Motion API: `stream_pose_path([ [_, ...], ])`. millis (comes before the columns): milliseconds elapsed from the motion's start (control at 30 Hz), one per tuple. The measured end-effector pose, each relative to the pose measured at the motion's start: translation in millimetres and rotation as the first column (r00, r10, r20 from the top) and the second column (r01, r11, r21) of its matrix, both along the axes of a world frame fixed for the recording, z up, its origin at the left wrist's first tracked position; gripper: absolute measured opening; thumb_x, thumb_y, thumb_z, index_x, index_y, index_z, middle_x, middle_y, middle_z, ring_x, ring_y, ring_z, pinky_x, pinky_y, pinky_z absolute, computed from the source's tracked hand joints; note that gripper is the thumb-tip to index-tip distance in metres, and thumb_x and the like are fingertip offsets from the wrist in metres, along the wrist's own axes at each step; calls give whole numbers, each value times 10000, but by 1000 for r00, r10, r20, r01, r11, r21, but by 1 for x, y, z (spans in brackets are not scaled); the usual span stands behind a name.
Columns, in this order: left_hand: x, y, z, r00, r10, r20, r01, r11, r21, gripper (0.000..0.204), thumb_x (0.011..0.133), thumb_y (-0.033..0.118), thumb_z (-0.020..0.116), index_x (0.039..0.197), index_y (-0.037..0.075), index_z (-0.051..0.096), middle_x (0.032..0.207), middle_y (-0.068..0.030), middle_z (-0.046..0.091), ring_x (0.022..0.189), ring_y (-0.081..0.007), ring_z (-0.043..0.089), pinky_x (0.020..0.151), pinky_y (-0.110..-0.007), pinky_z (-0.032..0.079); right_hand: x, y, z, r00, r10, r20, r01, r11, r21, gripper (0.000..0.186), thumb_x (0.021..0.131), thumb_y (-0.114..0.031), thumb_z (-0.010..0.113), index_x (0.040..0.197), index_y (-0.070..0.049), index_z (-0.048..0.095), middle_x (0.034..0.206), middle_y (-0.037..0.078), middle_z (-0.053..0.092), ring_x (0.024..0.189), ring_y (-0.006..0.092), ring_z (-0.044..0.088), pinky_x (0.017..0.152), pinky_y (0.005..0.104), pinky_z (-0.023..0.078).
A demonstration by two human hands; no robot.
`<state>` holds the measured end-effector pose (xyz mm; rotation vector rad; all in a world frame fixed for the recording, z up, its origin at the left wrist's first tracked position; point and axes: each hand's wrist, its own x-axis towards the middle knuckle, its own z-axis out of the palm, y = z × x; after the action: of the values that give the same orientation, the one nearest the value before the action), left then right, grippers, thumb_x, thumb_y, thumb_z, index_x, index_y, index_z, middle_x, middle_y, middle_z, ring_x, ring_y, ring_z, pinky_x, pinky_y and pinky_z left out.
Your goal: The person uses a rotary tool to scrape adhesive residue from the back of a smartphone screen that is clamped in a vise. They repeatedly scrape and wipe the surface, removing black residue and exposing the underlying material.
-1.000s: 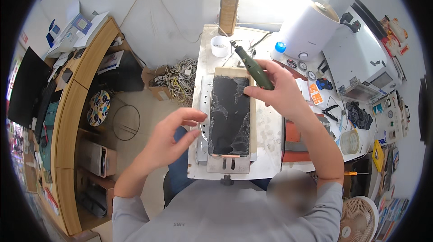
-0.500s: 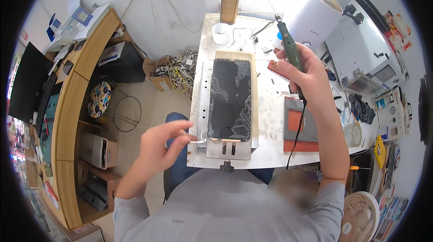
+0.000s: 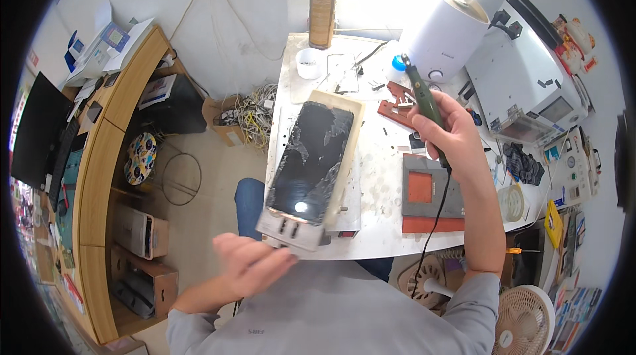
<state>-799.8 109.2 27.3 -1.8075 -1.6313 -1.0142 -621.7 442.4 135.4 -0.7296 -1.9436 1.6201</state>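
Note:
In my right hand [image 3: 450, 126], over the right side of the bench, is a slim dark green rotary tool [image 3: 427, 104]. Its tip points up and away, and a black cord trails from its lower end. My left hand [image 3: 255, 265], somewhat blurred, is closed at the near end of a metal phone holder [image 3: 289, 234], around where its dark knob sits. On that holder lies a phone [image 3: 311, 156] with a black, smeared front carrying torn, cloudy residue. The holder and phone sit askew, their near end swung left, over a pale pad [image 3: 354, 123].
Farther back stand a spray can [image 3: 322, 14] and a small white tub [image 3: 309, 63]. Red-brown blocks [image 3: 396, 106] and a grey-and-red mat [image 3: 434, 193] lie to the right. A white cylindrical appliance [image 3: 447, 27] and a white machine [image 3: 530, 70] occupy the back right.
The phone and holder have turned, near end going left. My left hand has moved from the phone's lower left corner to the holder's near end. My right hand still holds the rotary tool.

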Motion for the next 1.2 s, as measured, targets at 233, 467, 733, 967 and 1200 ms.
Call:
stream_pose_path([
  [233,-82,19,-15,832,242,500,-281,960,3,327,861,-151,742,1149,3,748,1164,-147,758,1065,-280,724,914,-350,585,44,6,-6,991,32,128,-69,952,298,582,899,-52,789,1449,-27,599,1051,45,719,921,97,681,753,276,562],
  [467,-149,76,-14,719,6,695,-14,1000,6,275,987,-97,663,1242,-24,734,1302,-122,728,1156,-180,694,1003,-299,545,86,-8,18,924,0,381,-294,638,712,696,781,-42,875,1433,-47,631,1151,131,738,899,203,715,771,315,560],
  [733,-124,87,19,692,62,719,-144,988,54,294,1047,-43,564,1313,-22,688,1274,-104,731,1196,-186,669,1078,-318,496,91,-31,32,879,31,476,-404,579,708,649,775,-34,850,1395,-64,662,1108,136,738,841,295,720,699,376,578],
  [967,-61,94,92,986,-154,69,167,947,-276,502,926,398,766,1274,39,723,1267,-109,735,1201,-298,676,1110,-489,479,83,-29,37,884,0,467,-432,379,818,600,766,-36,847,1344,-49,687,1103,145,751,870,324,728,716,411,590],
  [1200,-53,107,92,968,-252,9,231,873,-429,712,894,604,690,1337,47,692,1417,-123,673,1309,-332,614,1174,-514,400,83,-37,43,885,-40,465,-429,320,845,565,782,-7,744,1341,-86,725,987,49,708,784,211,677,669,339,575],
])
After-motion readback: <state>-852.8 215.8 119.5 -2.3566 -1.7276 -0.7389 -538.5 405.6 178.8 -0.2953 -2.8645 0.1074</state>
